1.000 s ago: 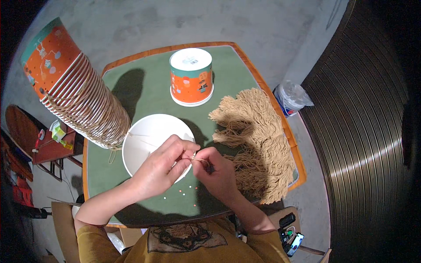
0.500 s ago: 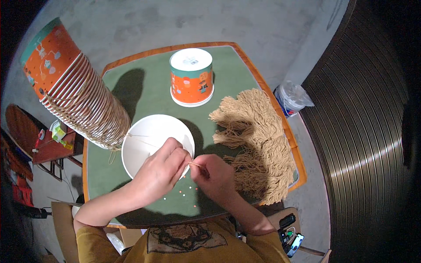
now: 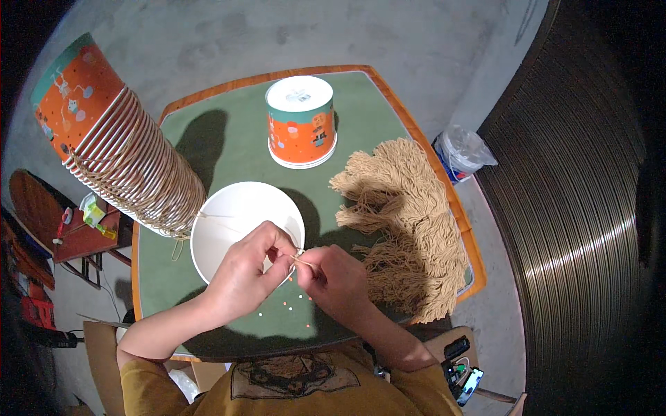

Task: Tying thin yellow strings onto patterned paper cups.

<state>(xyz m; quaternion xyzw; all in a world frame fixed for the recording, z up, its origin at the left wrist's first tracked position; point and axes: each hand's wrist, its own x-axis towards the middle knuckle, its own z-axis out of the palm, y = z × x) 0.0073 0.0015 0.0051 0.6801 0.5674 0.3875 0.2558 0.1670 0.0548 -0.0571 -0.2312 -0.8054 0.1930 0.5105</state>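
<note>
My left hand [image 3: 251,272] and my right hand [image 3: 331,279] meet above the near edge of an upright white paper cup [image 3: 239,222], seen from the top. Both pinch a thin tan string [image 3: 300,257] between their fingertips, and the string runs across the cup's rim toward the left. A pile of tan strings [image 3: 406,222] lies to the right of my right hand. A tall leaning stack of orange paper cups with string handles [image 3: 118,149] stands at the left. One upturned orange cup [image 3: 301,121] stands at the far middle.
Everything sits on a small green-topped table with a wooden rim [image 3: 423,149]. A plastic-lined bin [image 3: 461,151] stands on the floor at the right. A corrugated metal shutter [image 3: 583,208] fills the right side. Small red furniture [image 3: 76,232] is at the left.
My hands have shifted slightly along the cup's near rim while keeping hold of the string. The cups and the string pile have not moved.
</note>
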